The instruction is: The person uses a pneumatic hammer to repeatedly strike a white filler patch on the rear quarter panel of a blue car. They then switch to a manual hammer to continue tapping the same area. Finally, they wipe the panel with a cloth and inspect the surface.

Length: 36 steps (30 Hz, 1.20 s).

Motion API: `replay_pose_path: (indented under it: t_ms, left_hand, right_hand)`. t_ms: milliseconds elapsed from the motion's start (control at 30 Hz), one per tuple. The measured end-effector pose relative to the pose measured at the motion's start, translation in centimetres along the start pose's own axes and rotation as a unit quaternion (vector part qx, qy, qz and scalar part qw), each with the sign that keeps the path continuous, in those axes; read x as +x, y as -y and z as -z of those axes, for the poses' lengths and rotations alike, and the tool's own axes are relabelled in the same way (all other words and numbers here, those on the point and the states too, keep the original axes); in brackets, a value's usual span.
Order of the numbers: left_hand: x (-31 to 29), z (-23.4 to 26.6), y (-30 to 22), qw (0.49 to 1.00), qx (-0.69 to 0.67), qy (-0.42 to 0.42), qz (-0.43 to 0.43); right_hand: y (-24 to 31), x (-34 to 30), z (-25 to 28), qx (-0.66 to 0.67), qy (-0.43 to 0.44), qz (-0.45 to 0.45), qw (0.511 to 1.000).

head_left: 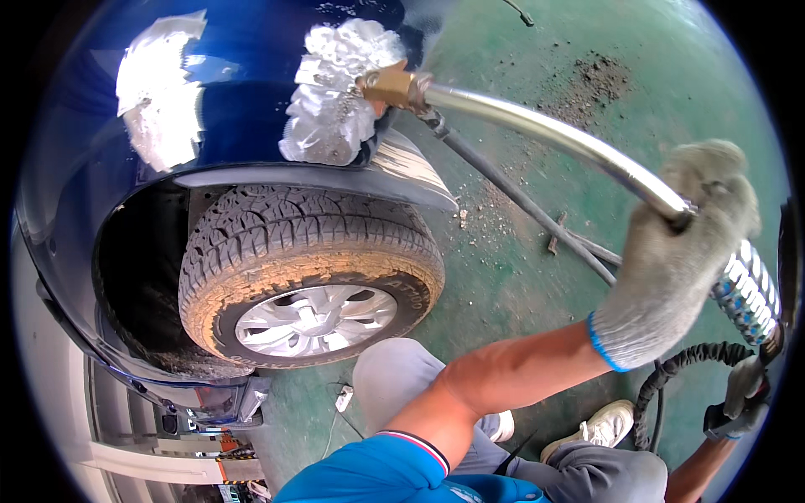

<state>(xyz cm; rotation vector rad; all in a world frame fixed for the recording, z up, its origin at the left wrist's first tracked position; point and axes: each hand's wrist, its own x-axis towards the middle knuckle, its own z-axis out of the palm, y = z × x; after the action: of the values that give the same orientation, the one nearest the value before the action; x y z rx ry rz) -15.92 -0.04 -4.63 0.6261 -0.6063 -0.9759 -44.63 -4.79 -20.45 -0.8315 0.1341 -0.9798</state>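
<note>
A long dent puller with a metal rod reaches from the right to a dark blue car body panel. Its brass head meets a sanded bare-metal patch above the wheel. My left hand, in a grey knit glove with a blue cuff, is wrapped around the rod part way along. Beyond it a patterned, shiny sleeve continues the tool. At the far right edge, my gloved right hand is closed on the tool's rear end, partly hidden there.
A muddy tyre with a silver wheel sits below the patch. Another sanded patch lies left. A grey cable and a black ribbed hose hang nearby. Dirt is scattered on the green floor.
</note>
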Motion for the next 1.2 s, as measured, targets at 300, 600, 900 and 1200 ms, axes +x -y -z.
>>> replay_pose_path:
  t_ms: [300, 600, 900, 1200]
  left_hand:
    - [-1.9, 2.4, -4.9, 0.969, -0.088, -0.226, 0.050]
    - [-2.1, 3.3, -5.7, 0.973, -0.101, -0.201, 0.057]
    - [-2.4, 3.5, -5.8, 0.976, -0.097, -0.187, 0.050]
    - [-1.4, 3.0, -5.9, 0.982, -0.099, -0.152, 0.054]
  right_hand:
    - [-2.1, -4.4, 8.4, -0.391, -0.133, 0.034, 0.910]
    - [-2.1, -2.9, 5.5, -0.569, -0.077, 0.156, 0.804]
    - [-2.7, -3.3, 4.6, -0.509, -0.233, -0.002, 0.828]
    - [-2.3, -4.3, 5.9, -0.463, -0.215, 0.019, 0.860]
